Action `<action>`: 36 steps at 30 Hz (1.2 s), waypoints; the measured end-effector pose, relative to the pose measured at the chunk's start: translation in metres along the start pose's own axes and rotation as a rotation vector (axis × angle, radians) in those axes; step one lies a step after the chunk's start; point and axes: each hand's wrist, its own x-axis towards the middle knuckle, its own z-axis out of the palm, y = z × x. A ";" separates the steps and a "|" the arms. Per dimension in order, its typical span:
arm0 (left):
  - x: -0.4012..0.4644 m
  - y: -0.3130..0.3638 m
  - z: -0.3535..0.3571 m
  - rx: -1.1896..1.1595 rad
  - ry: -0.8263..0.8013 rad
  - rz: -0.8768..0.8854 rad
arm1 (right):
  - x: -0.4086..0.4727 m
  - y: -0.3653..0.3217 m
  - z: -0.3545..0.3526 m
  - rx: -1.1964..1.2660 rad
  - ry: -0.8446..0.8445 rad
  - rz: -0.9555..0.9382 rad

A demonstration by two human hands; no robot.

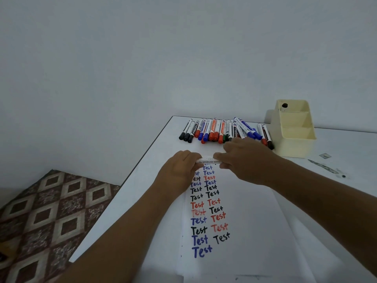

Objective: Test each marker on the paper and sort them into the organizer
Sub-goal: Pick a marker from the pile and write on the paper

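**Marker held over test sheet**

Spreading across white table (pixel 155 160): paper (pixel 251 221) bearing two columns of "Test". Standing far right, cream organizer (pixel 293 137), three compartments. Lying beside it, marker row (pixel 222 129). Gripping opposite ends of one marker (pixel 209 160): left hand (pixel 179 170), right hand (pixel 246 158).

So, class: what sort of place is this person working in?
Probably a room in a home, not a workshop: a plain white table against a bare wall, a patterned floor beside it, with whiteboard markers, test paper and a cream organizer.
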 end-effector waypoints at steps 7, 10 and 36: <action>0.000 0.000 -0.005 -0.032 -0.110 -0.013 | -0.001 0.004 0.000 -0.090 0.009 -0.037; -0.002 0.002 -0.008 -0.145 -0.114 -0.104 | -0.003 0.004 0.001 -0.096 0.041 -0.010; -0.003 0.017 -0.025 -0.471 -0.149 -0.329 | 0.011 -0.039 -0.003 1.265 0.449 0.611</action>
